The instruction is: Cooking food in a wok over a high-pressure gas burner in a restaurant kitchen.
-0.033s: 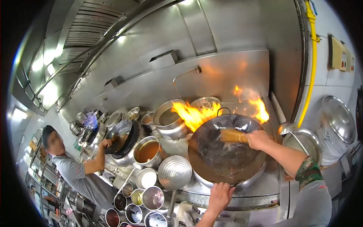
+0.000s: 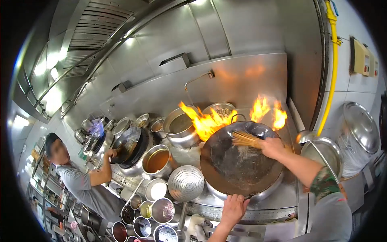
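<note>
In front of me a large dark wok (image 2: 225, 177) sits on the burner, its inside dark and wet-looking at the middle. My right hand (image 2: 273, 148) is closed round a bamboo wok brush (image 2: 246, 139). Its splayed bristles point left over the far part of the wok. At the near rim my left hand (image 2: 234, 209) grips the wok's edge with bent fingers; the thumb side lies by the rim, and any handle there is mostly covered. A loop handle (image 2: 238, 116) stands up from the far rim.
Tall flames (image 2: 209, 123) rise behind the wok at both sides. A perforated strainer (image 2: 186, 183), a pot of brown liquid (image 2: 157, 161) and several small ingredient pots (image 2: 163, 210) stand left. Farther left, a co-worker (image 2: 86, 181) holds another wok (image 2: 128, 146). A steel basin (image 2: 322, 155) is right.
My right hand has shifted slightly left and up with the brush, whose bristles now fan out farther up the wok. The flames behind have grown. My left hand stays at the rim.
</note>
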Tool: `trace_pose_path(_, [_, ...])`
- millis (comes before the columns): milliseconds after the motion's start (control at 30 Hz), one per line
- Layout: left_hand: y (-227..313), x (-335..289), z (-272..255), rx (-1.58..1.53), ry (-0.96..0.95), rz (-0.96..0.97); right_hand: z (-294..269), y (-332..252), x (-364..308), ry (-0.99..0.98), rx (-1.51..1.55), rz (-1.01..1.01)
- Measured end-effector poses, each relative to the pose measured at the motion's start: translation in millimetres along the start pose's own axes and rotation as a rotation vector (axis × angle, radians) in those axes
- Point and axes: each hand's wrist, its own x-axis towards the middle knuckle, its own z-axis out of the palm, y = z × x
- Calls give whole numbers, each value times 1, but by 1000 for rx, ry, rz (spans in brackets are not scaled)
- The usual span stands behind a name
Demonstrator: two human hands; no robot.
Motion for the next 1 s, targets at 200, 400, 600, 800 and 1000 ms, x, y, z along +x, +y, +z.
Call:
trace_pose_path(200, [7, 3, 4, 26, -63, -61, 49, -89, -14, 118, 498, -149])
trace_pose_path(400, [4, -2, -2, 48, -29, -81, -72, -31, -115, -386, 34, -207])
trace_pose_path(600, [6, 3, 8, 25, -16, -18, -18, 13, -55, 162, -141, 175])
trace_pose_path(800, [4, -5, 1, 37, 9, -72, -29, -31, -77, -25, 35, 104])
trace_pose_path(1000, [5, -3, -1, -7, 8, -5, 33, -36, -39, 103, 48, 393])
